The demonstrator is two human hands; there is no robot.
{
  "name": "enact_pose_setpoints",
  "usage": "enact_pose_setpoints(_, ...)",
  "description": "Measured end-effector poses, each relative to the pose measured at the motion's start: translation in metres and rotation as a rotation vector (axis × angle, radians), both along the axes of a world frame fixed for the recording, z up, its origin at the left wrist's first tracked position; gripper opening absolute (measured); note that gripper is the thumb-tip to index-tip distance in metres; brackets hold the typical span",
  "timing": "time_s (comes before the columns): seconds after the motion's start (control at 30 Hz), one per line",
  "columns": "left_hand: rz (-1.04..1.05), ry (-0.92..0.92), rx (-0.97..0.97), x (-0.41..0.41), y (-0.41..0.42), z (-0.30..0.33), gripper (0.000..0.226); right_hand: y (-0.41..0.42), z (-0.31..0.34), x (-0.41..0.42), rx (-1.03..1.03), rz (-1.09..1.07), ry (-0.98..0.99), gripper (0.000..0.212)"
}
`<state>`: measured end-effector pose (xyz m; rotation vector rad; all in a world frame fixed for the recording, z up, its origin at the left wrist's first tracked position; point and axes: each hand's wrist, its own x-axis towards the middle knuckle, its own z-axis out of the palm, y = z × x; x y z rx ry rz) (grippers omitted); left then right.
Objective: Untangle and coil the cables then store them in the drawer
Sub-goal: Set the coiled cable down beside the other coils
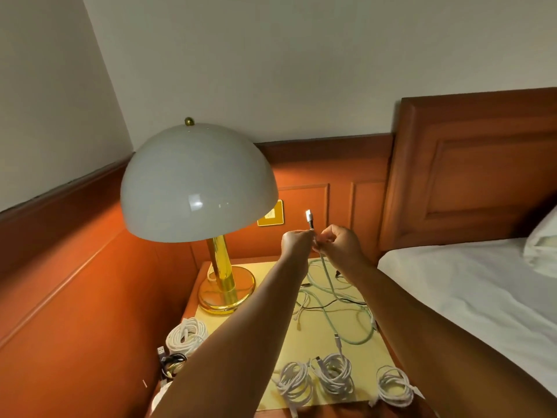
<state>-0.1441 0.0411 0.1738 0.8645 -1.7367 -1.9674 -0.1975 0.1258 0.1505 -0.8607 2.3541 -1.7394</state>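
Observation:
Both hands are raised above the nightstand [313, 339]. My left hand [297, 241] and my right hand [339, 242] pinch a pale green cable [327, 273] just below its silver plug [309, 218], which points up. The cable hangs down into a loose tangle of green, white and black cables [340, 306] on the yellow top. Three white coiled cables [336, 377] lie along the front edge. Another white coil [187, 334] and a dark coil [171, 362] lie at the left. No drawer is in view.
A gold lamp with a white dome shade [197, 188] stands at the back left of the nightstand. A yellow wall plate [271, 214] sits behind it on wood panelling. A bed with a white sheet [482, 294] and wooden headboard [476, 164] is to the right.

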Motion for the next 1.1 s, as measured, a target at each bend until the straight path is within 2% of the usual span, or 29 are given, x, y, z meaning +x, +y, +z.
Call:
enact_pose_setpoints(0.07, -0.011, 0.015, 0.011, -0.007, 0.007, 0.003, 0.005, 0.007, -0.006, -0.001, -0.104, 0.004, -0.108, 0.014)
enact_pose_setpoints(0.17, -0.026, 0.127, 0.085, -0.018, 0.010, 0.009, 0.010, 0.018, -0.031, -0.007, -0.182, 0.070, -0.208, 0.014)
enact_pose_setpoints(0.33, -0.066, 0.312, 0.092, -0.029, 0.007, 0.032, 0.016, 0.022, -0.075, -0.030, 0.038, 0.087, -0.200, 0.027)
enact_pose_setpoints(0.5, -0.186, 0.250, -0.043, -0.022, -0.006, 0.037, 0.024, 0.009, -0.061, -0.070, 0.192, 0.084, -0.185, 0.034)
enact_pose_setpoints(0.6, -0.230, 0.224, -0.081, -0.015, -0.017, 0.032, 0.027, 0.002, -0.031, -0.092, 0.377, -0.007, -0.098, 0.048)
enact_pose_setpoints(0.67, -0.272, 0.218, -0.058, -0.010, -0.022, 0.030, 0.028, -0.002, -0.015, -0.104, 0.461, -0.038, -0.017, 0.049)
enact_pose_setpoints(0.8, -0.319, 0.179, -0.082, -0.004, -0.027, 0.027, 0.031, -0.008, 0.012, -0.122, 0.402, 0.081, 0.139, 0.020)
enact_pose_setpoints(0.83, -0.329, 0.171, -0.114, -0.004, -0.028, 0.026, 0.032, -0.010, 0.021, -0.125, 0.404, 0.092, 0.213, 0.020)
enact_pose_setpoints(1.0, -0.332, 0.194, -0.259, -0.007, -0.031, 0.027, 0.032, -0.018, 0.075, -0.124, 0.345, -0.019, 0.526, 0.034)
enact_pose_setpoints(1.1, -0.354, 0.127, -0.355, -0.007, -0.030, 0.024, 0.030, -0.017, 0.091, -0.117, 0.340, -0.099, 0.508, 0.042)
